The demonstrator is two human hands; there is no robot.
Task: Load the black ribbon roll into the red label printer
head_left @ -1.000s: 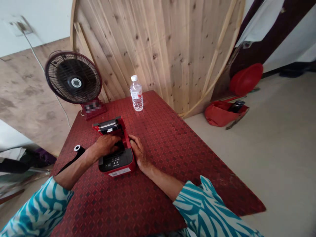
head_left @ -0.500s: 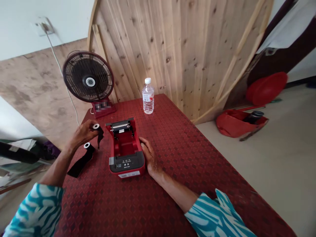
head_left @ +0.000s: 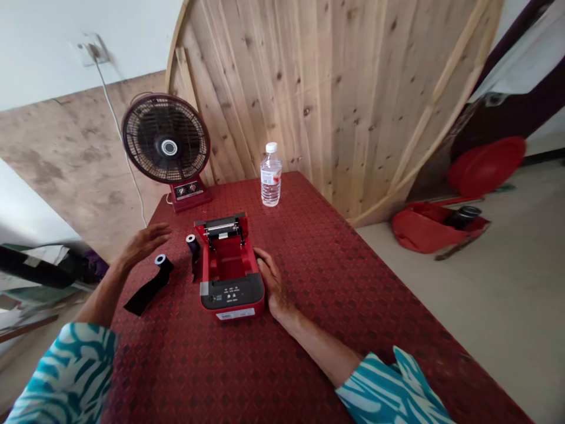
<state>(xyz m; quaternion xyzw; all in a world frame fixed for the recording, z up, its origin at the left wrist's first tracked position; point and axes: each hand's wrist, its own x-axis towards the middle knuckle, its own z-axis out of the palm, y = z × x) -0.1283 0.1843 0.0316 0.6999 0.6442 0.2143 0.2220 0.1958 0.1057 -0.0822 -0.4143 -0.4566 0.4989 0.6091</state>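
A small red and black printer (head_left: 229, 277) sits on the red patterned table (head_left: 309, 282) with its lid open and its paper bay bare. My right hand (head_left: 270, 280) rests against the printer's right side, fingers curved on its casing. My left hand (head_left: 143, 242) hovers over the table to the left, fingers stretched out and holding nothing. Just below it lies a black ribbon roll (head_left: 150, 284) with a white core. A second black roll (head_left: 193, 247) stands beside the printer's left wall.
A dark red table fan (head_left: 168, 147) stands at the table's far left, its cord running up to a wall socket. A clear water bottle (head_left: 271, 175) stands behind the printer. A large round wooden panel leans on the wall. Red bowl and bag lie on the floor at right.
My left hand lifted a black roll out of the printer, carried it left, set it down beside the printer and let go. The right hand stayed on the printer's side.
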